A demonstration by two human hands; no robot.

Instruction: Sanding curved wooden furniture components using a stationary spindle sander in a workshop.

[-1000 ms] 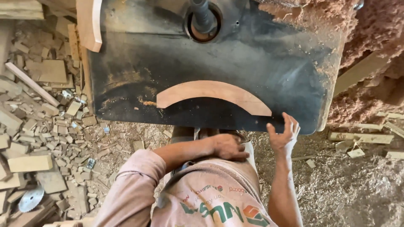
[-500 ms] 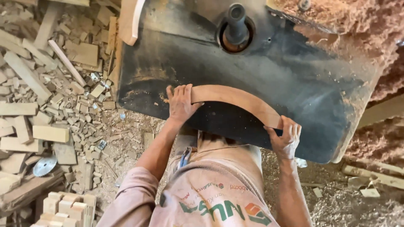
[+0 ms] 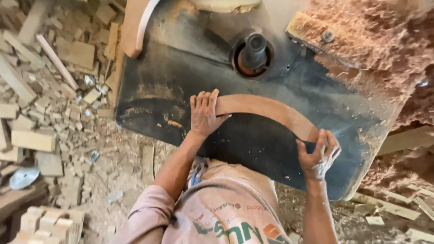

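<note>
A curved, arch-shaped piece of light brown wood (image 3: 266, 110) lies flat near the front edge of the black metal machine table (image 3: 181, 68), just before the dark upright spindle (image 3: 253, 49). The left hand (image 3: 204, 114) presses down over its left end; the right hand (image 3: 318, 156) grips its right end.

My shirt (image 3: 226, 212) is a faded pink tee, dusty, with short sleeves; the left sleeve (image 3: 144, 212) ends above my elbow. Across the front runs large printed lettering in green, with an orange and blue emblem beside it and smaller red print above. A bit of blue shows at the collar. Both forearms are bare. My left hand (image 3: 204, 114) and right hand (image 3: 318, 156) wear no gloves, rings or watch.
</note>
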